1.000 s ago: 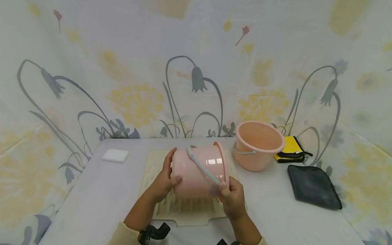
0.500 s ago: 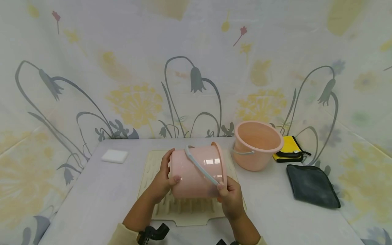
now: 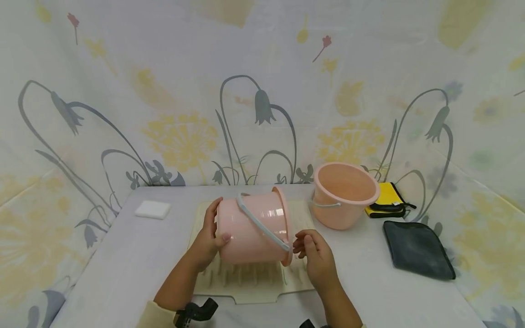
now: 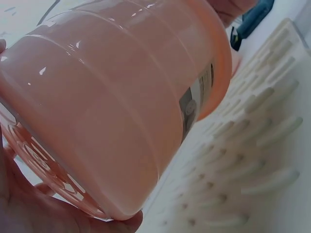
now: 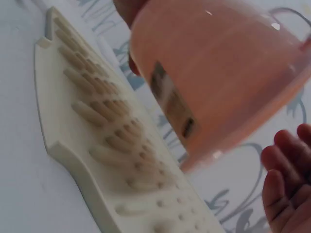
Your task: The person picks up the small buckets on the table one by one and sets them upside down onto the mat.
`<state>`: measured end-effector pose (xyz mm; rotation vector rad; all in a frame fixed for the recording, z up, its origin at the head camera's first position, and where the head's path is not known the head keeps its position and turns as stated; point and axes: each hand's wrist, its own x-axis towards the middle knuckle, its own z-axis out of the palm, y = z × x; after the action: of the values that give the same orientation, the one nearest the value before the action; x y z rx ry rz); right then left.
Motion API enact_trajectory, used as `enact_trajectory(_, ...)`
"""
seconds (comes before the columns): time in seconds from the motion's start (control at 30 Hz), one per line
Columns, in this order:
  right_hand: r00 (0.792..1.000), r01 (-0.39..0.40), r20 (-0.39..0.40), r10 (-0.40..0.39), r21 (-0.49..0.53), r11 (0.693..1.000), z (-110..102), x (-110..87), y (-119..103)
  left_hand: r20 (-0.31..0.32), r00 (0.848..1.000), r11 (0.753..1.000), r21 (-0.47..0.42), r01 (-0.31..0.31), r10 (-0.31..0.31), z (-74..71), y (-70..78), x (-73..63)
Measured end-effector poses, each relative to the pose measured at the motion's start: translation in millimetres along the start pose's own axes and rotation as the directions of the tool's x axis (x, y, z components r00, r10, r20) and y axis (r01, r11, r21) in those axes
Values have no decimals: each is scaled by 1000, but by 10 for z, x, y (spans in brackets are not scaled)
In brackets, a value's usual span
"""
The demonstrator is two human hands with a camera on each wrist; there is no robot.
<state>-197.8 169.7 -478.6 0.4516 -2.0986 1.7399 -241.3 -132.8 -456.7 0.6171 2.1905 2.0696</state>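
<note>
Pink bucket point(image 3: 248, 234) now borne by left hand point(image 3: 206, 243) alone, gripped at base point(image 4: 36, 158); rim point(image 3: 286, 218) just released by right hand point(image 3: 319, 260), fingers half-curled, nothing held.

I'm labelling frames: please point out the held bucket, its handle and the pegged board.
Held bucket point(image 3: 245, 237), head view: middle of side wall.
Handle point(image 3: 262, 227), head view: middle of bar.
Pegged board point(image 3: 256, 294), head view: front edge.

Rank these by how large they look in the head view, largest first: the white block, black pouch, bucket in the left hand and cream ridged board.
1. Cream ridged board, though partly hidden
2. Held pink bucket
3. Black pouch
4. White block
</note>
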Motion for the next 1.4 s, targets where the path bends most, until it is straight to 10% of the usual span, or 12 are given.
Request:
enact_trajectory(0.13,983,-182,-9,185,-233,955,-161,-9,6,-14,1000,1000,18,-4,4,-73,15,-37)
enact_trajectory(0.33,952,-142,140,273,-589,796,-404,-67,111,-63,998,998,62,12,-8,-214,30,-127)
enact_trajectory(0.6,837,-149,281,469,-707,691,-688,-248,318,-94,995,985,167,35,-19,-322,123,-149)
enact_trajectory(0.97,756,-257,293,585,-689,677,-768,-403,440,-112,993,967,247,67,-40,-538,182,-285)
enact_trajectory(1.4,789,-201,290,541,-711,674,-744,-370,441,-149,989,927,370,70,-16,-869,410,-302)
